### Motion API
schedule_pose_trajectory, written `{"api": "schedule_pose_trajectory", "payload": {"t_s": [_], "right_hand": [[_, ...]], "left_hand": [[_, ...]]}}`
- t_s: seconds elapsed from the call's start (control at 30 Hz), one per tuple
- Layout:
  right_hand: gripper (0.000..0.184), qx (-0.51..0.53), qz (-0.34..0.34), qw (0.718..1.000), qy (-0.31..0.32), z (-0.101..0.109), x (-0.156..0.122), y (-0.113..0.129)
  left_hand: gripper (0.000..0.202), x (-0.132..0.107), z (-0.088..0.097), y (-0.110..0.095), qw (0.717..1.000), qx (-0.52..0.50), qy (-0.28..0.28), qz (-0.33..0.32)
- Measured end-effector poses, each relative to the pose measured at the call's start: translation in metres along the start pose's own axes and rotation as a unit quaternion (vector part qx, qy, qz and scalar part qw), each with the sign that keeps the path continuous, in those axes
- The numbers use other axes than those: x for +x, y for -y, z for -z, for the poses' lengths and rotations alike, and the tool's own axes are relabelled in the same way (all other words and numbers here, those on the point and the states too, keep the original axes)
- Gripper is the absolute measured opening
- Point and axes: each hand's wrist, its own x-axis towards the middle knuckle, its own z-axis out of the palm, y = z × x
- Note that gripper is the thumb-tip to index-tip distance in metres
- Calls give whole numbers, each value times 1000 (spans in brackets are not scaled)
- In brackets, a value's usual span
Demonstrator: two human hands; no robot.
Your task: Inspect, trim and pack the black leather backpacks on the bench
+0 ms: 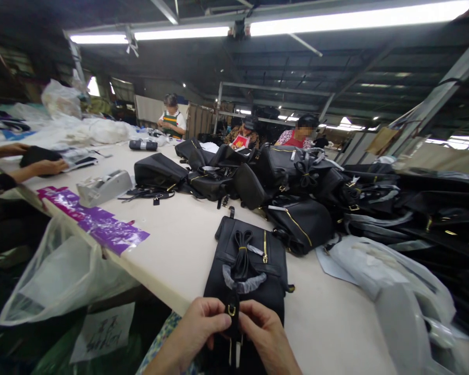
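A black handbag (pixel 250 245) with gold zips lies flat on the table edge in front of me. Its bundled black straps (pixel 242 250) are tied at the middle, and clear plastic wraps the handle (pixel 245 283). Over the bag's lower part, my left hand (pixel 209 325) pinches a black strap (pixel 233 317) beside its gold buckle (pixel 231 310). From the other side, my right hand (pixel 261 328) pinches the same strap, thumb and fingers closed. The fingertips hide part of the strap.
Many black bags (pixel 300 224) are heaped beyond mine and to the right. White plastic wrapping (pixel 394 271) lies at right. A tape dispenser (pixel 105 187) and purple sheets (pixel 97 221) are at left, near a co-worker's hands (pixel 49 165). A plastic bag (pixel 62 276) hangs off the edge.
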Motion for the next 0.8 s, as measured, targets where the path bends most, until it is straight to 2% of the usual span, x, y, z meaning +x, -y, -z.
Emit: {"api": "schedule_pose_trajectory", "payload": {"t_s": [0.1,0.27,0.37,0.43,0.6,0.8], "right_hand": [[41,-13,-4,1000,0,-1,0,0],[61,36,-54,998,-9,0,-1,-7],[56,20,-36,999,3,-2,-1,-10],[50,8,-14,1000,4,-1,1,-11],[45,114,-54,992,16,6,4,-9],[44,134,-58,989,5,1,4,-4]], "left_hand": [[29,2,0,0,999,34,-5,-1],[21,1,0,1,993,105,-42,-25],[22,-2,-2,-2,979,174,-70,-80],[24,-4,-3,-6,973,196,-74,-94],[30,-6,3,-12,998,53,-12,-12],[25,-2,-5,5,999,28,-1,28]]}}
